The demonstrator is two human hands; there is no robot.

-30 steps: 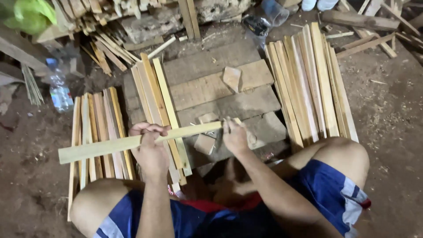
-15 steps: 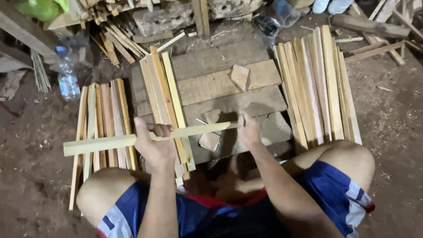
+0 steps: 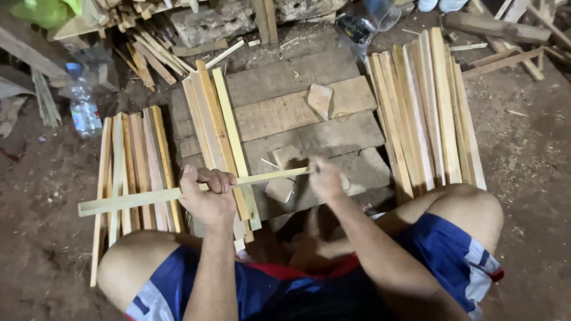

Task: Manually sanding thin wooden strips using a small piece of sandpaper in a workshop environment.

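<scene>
— What do the hands have?

— One long pale wooden strip (image 3: 148, 196), held crosswise and nearly level over the near edge of the plank platform (image 3: 297, 107). The left hand (image 3: 207, 193) is wrapped around it in a closed fist, fingers curled over the top, about midway along. The strip's left end sticks out past the platform's left edge, over the bundle of slats (image 3: 137, 172) lying on the dirt there.

— And the right hand?

— The right hand (image 3: 326, 178) sits at the strip's right end, above the platform's near right corner. It looks closed, but it is blurred, so I cannot tell whether it pinches the strip itself or something pressed against it.

— What lies on the platform?

— A few slats (image 3: 217, 137) lie lengthwise along its left edge, passing under the held strip. A small wood offcut (image 3: 320, 100) rests near the middle, another block (image 3: 285, 157) lies just beyond the strip, and a third chunk (image 3: 279, 189) sits at the near edge.

— Around it?

— A wider row of slats (image 3: 425, 113) lies beside the right edge. A plastic water bottle (image 3: 83, 110) stands off the far left corner, on the dirt.
</scene>
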